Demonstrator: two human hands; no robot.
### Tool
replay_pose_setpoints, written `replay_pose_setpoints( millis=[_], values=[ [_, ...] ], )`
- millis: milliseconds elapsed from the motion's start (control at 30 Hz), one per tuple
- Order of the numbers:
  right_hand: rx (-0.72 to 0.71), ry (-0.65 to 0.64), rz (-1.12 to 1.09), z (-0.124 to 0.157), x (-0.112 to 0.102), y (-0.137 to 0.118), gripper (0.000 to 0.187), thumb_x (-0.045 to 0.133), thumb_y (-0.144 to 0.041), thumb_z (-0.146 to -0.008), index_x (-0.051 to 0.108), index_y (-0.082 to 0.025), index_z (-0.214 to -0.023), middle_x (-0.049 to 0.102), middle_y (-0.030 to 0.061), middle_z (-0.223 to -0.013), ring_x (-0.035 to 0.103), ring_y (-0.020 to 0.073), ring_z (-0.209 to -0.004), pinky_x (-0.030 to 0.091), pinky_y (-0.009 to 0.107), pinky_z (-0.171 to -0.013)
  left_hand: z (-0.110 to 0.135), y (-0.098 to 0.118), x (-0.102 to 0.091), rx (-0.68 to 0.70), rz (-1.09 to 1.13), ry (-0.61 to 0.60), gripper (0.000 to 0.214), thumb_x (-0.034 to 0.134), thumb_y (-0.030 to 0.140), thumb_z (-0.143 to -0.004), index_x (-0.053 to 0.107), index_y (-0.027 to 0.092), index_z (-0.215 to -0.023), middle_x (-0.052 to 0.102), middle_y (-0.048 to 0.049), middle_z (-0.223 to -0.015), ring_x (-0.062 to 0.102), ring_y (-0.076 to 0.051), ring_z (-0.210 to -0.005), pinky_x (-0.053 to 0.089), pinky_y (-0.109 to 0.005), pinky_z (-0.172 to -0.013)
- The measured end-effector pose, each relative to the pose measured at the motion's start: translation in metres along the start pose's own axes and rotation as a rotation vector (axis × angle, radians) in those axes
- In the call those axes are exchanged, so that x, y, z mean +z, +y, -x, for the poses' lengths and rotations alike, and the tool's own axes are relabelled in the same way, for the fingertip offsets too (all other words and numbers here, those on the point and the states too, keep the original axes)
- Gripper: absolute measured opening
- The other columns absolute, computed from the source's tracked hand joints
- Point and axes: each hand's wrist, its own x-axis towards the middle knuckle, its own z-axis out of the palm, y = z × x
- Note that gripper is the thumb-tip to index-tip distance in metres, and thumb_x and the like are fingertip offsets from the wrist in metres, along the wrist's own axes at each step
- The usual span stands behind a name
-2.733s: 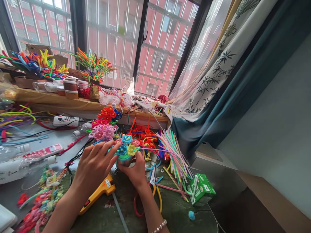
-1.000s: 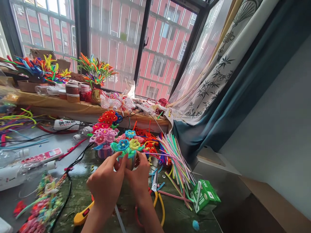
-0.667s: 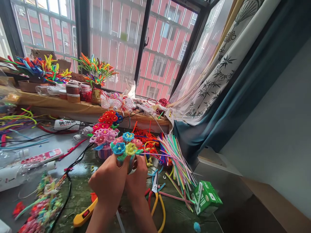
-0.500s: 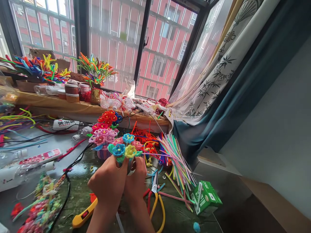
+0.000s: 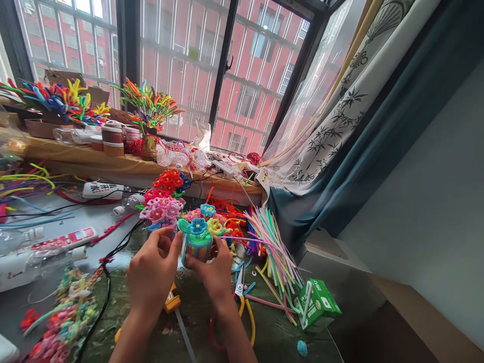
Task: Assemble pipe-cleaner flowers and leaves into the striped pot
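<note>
A small flower pot (image 5: 197, 248) covered in striped pipe cleaners is held upright above the table. From its green top rise blue and yellow pipe-cleaner flowers (image 5: 198, 226) with green leaves. My right hand (image 5: 217, 269) grips the pot from the right and below, thumb across its front. My left hand (image 5: 149, 267) is at the pot's left side, fingers bent with a gap to the thumb; the thumb lies close against the pot, contact unclear. Just behind stands another pot of pink and red flowers (image 5: 161, 206), partly hidden by my left hand.
Yellow-handled scissors (image 5: 240, 287) lie right of my hands, near a bundle of pastel pipe cleaners (image 5: 274, 247) and a green carton (image 5: 319, 302). A yellow glue gun (image 5: 172, 300) lies between my forearms. Bottles (image 5: 102, 190) and a black cable (image 5: 108, 287) are at left.
My hands have moved apart, uncovering the striped pot. My left hand has shifted left, and the pot has turned slightly. The glue gun now shows between my arms.
</note>
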Motion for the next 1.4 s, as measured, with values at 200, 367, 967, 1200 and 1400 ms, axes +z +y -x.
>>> replay_pose_setpoints(
  millis=[200, 367, 967, 1200, 1400],
  values=[
    [-0.009, -0.023, -0.036, -0.001, 0.002, -0.005, 0.045, 0.09, -0.027, -0.056, 0.073, -0.017, -0.097, 0.067, 0.0016, -0.086, 0.06, 0.0191, -0.072, 0.048, 0.029, -0.065, -0.022, 0.001, -0.002, 0.045, 0.026, -0.058, 0.042, 0.046, 0.051, -0.086, 0.067, 0.026, -0.113, 0.071, -0.0007, -0.084, 0.061, -0.018, -0.067, 0.036, -0.029, -0.064],
    [-0.01, -0.021, -0.037, -0.003, 0.002, -0.005, 0.043, 0.09, -0.03, -0.057, 0.074, -0.017, -0.095, 0.069, 0.0022, -0.086, 0.061, 0.0185, -0.071, 0.048, 0.029, -0.064, -0.024, 0.001, -0.004, 0.029, 0.018, -0.045, 0.039, 0.047, 0.052, -0.084, 0.069, 0.024, -0.1, 0.072, -0.0024, -0.079, 0.062, -0.02, -0.067, 0.037, -0.03, -0.065],
    [-0.062, -0.062, -0.066, -0.02, -0.015, -0.027, 0.045, 0.09, -0.036, -0.059, 0.073, -0.018, -0.097, 0.072, 0.0037, -0.088, 0.066, 0.0196, -0.074, 0.053, 0.028, -0.066, -0.003, 0.002, -0.027, 0.032, 0.052, -0.087, 0.047, 0.047, 0.06, -0.081, 0.066, 0.025, -0.104, 0.07, 0.0004, -0.078, 0.061, -0.017, -0.058, 0.04, -0.029, -0.06],
    [-0.008, -0.06, 0.049, -0.01, -0.01, 0.019, 0.041, 0.091, -0.036, -0.055, 0.07, -0.017, -0.084, 0.069, 0.0, -0.077, 0.061, 0.0166, -0.067, 0.05, 0.027, -0.063, 0.023, -0.044, -0.025, 0.088, -0.246, -0.259, 0.046, 0.038, 0.05, -0.089, 0.065, 0.024, -0.116, 0.072, -0.0051, -0.096, 0.069, -0.024, -0.08, 0.047, -0.034, -0.066],
    [0.026, -0.108, 0.086, -0.003, -0.016, 0.033, 0.043, 0.09, -0.034, -0.056, 0.07, -0.016, -0.091, 0.07, 0.0008, -0.081, 0.062, 0.0171, -0.068, 0.049, 0.028, -0.064, 0.058, -0.068, -0.032, 0.35, -0.794, -0.439, 0.045, 0.04, 0.031, -0.092, 0.067, 0.01, -0.122, 0.068, -0.0169, -0.099, 0.065, -0.037, -0.095, 0.052, -0.046, -0.078]
  ],
)
